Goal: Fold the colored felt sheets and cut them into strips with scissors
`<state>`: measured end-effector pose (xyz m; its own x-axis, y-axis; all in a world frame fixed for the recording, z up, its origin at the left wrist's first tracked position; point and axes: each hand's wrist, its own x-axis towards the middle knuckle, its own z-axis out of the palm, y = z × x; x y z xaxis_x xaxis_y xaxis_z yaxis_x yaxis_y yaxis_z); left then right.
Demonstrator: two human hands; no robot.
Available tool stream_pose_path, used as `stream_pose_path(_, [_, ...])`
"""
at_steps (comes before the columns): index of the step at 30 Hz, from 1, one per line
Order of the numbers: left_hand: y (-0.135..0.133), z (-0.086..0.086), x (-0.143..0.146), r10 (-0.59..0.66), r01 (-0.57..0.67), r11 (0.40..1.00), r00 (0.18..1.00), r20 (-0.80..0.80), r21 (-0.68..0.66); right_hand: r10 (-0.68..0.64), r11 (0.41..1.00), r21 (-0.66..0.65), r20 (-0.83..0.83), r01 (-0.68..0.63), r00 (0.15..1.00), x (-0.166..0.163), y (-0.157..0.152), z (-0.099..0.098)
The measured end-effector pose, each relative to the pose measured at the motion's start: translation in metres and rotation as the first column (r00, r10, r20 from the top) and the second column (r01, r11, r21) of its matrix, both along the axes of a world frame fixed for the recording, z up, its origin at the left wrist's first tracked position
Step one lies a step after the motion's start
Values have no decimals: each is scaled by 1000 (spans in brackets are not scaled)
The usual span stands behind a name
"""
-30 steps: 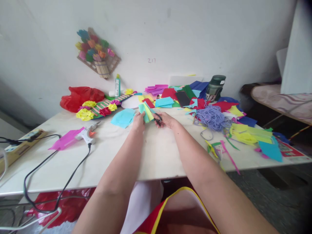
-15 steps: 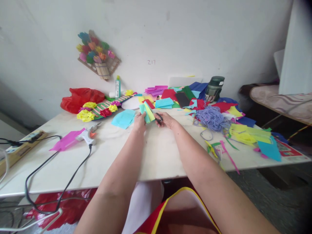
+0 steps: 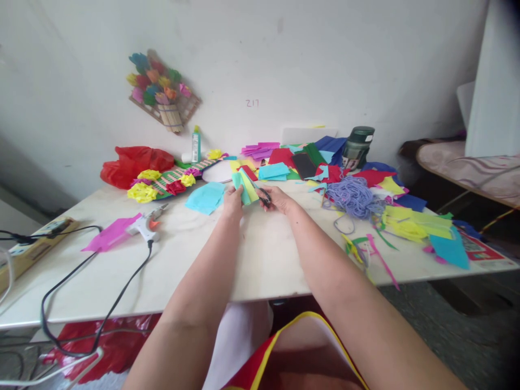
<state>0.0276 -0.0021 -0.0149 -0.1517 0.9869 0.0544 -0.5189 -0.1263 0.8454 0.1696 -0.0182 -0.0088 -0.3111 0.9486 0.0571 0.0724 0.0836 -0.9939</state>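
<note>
My left hand [image 3: 233, 198] pinches folded paper in turquoise and pale yellow [image 3: 248, 190], held up over the middle of the table. Dark-handled scissors [image 3: 265, 198] are gripped in my right hand [image 3: 279, 199]. Their blades reach to the right edge of the yellow paper; whether they are closed through it I cannot tell. A light blue paper sheet [image 3: 206, 197] lies on the table just left of my left hand. Behind the hands rest another light blue paper stack [image 3: 274, 171] and a dark phone-like slab [image 3: 303, 166].
A glue gun [image 3: 146, 225] lies on pink paper at the left, its cable hanging over the front edge. A power strip [image 3: 36, 246] is at far left. Purple yarn [image 3: 354, 196] and paper scraps spread to the right, below a dark green bottle [image 3: 358, 148]. A flowered board [image 3: 170, 180] stands back left.
Both hands stay in nearly the same place with the paper and scissors. Nothing else on the table has visibly moved.
</note>
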Motion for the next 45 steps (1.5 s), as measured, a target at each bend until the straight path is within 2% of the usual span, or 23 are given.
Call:
stream_pose_path(5, [-2, 3, -2, 7, -6, 999, 999, -32, 43, 21, 1000, 1, -3, -21, 1000, 4, -3, 4])
stream_pose_path(10, [-5, 7, -2, -10, 11, 999, 1000, -26, 51, 96, 995, -36, -15, -97, 995, 7, -7, 7])
stream_pose_path(17, [-1, 4, -5, -25, 25, 994, 1000, -1, 108, 122, 991, -45, -29, -123, 992, 5, -5, 4])
stream_pose_path(23, [-2, 5, -5, -42, 43, 996, 999, -10, 84, 118, 992, -31, -63, -120, 991, 2, -6, 3])
stream_pose_path(32, [-4, 8, -2, -56, 53, 995, 998, 33, 87, 188, 980, -29, -176, -196, 966, -5, -4, 1])
stream_pose_path(39, [-5, 9, -2, 18, -20, 999, 999, 51, 45, 169, 982, -60, -143, -179, 975, -7, -2, -1])
stream_pose_path(45, [-1, 6, -3, 12, -15, 998, 999, 38, 66, 167, 981, -77, -130, -178, 977, -10, -1, -1])
